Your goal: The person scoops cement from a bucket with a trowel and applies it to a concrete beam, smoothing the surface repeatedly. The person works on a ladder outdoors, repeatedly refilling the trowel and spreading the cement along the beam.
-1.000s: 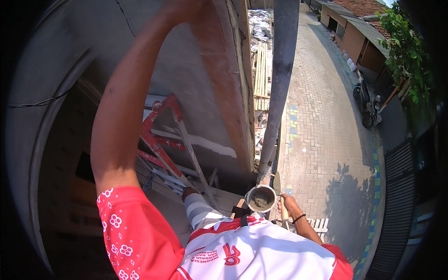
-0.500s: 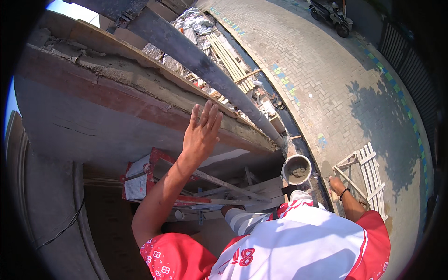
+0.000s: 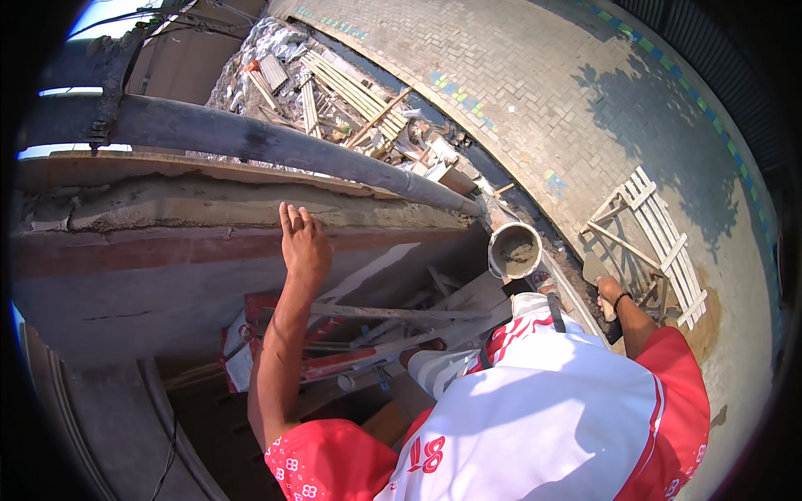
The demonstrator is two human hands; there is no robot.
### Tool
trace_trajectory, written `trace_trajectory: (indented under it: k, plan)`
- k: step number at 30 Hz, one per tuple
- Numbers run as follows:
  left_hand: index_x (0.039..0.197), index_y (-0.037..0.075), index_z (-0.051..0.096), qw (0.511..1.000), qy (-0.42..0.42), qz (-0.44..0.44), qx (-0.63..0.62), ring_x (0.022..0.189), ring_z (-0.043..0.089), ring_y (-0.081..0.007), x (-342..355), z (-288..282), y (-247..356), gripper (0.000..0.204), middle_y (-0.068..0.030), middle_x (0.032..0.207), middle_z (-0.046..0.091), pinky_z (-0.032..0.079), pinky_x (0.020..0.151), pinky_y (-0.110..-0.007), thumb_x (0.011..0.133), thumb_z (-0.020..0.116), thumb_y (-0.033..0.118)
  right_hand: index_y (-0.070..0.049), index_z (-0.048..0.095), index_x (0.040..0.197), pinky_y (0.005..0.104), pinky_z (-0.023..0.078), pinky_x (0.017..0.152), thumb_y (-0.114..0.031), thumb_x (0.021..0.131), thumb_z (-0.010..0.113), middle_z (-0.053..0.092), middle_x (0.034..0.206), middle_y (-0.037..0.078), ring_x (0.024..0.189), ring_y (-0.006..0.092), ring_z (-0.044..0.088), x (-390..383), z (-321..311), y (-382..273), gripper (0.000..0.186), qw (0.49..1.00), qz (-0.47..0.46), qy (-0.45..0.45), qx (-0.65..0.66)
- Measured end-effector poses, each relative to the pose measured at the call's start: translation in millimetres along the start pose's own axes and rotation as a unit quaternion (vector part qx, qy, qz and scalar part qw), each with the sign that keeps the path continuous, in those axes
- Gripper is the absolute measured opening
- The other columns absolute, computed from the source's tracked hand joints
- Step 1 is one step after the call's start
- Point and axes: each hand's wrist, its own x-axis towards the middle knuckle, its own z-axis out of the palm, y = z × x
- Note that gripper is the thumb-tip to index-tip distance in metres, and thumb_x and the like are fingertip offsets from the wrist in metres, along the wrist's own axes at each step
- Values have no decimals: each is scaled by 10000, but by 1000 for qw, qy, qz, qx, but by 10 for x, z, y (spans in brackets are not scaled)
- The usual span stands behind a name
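My left hand [image 3: 306, 249] is open, fingers stretched up at the rough mortar-topped ledge [image 3: 150, 202] of the wall; whether the fingertips press on it I cannot tell. In my right hand [image 3: 610, 294], low at the right, is a trowel [image 3: 596, 269] with a pale handle and a mortar-smeared blade. Between the hands, right of the ledge's end, stands a bucket [image 3: 494, 249] with wet grey mortar [image 3: 520, 259] inside. A dark grey pipe [image 3: 276, 144] runs just beyond the ledge.
A red-and-metal ladder [image 3: 234, 351] and planks lie below the wall by my feet. Beyond the pipe are rubble and timber strips [image 3: 355, 92] along a narrow drain [image 3: 422, 104]. A white slatted wooden frame [image 3: 664, 246] lies on the paved lane [image 3: 526, 67] at right.
My left hand has come down from high on the wall to the ledge. The view has swung toward the wall and pipe. My right hand still holds the trowel beside the bucket.
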Motion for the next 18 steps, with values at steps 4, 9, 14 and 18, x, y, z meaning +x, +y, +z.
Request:
trace_trajectory:
  k: [4, 9, 14, 18]
  plan:
    - [1382, -36, 467, 1000, 1, -13, -7, 1423, 283, -369, 11, 19, 20, 705, -185, 1470, 423, 34, 1209, -528, 845, 635, 389, 52, 514, 1131, 485, 447, 399, -359, 989, 405, 559, 676, 187, 467, 307, 559, -7, -77, -21, 448, 1000, -7, 2, 15]
    - [1393, -19, 424, 983, 105, 47, -145, 1397, 323, -381, -163, 26, 194, 714, -193, 1454, 428, 96, 1184, -579, 833, 691, 335, 18, 525, 1140, 463, 457, 402, -420, 992, 413, 543, 629, 148, 455, 283, 552, -75, -135, -71, 475, 999, -15, 10, 27]
    - [1445, 23, 350, 898, -27, 166, -407, 1386, 340, -350, -613, -121, 1126, 676, -160, 1455, 427, 139, 1147, -630, 920, 614, 357, 61, 498, 1034, 440, 467, 377, -347, 966, 501, 540, 678, 154, 446, 262, 551, -278, -85, -214, 414, 998, -58, 21, 23]
    - [1456, 36, 347, 830, -116, 194, -509, 1380, 371, -322, -1018, 210, 1972, 664, -161, 1455, 440, 155, 1137, -639, 933, 587, 368, 71, 535, 975, 440, 454, 371, -307, 940, 560, 537, 662, 151, 439, 273, 540, -368, -8, -333, 380, 999, -40, 26, 10]
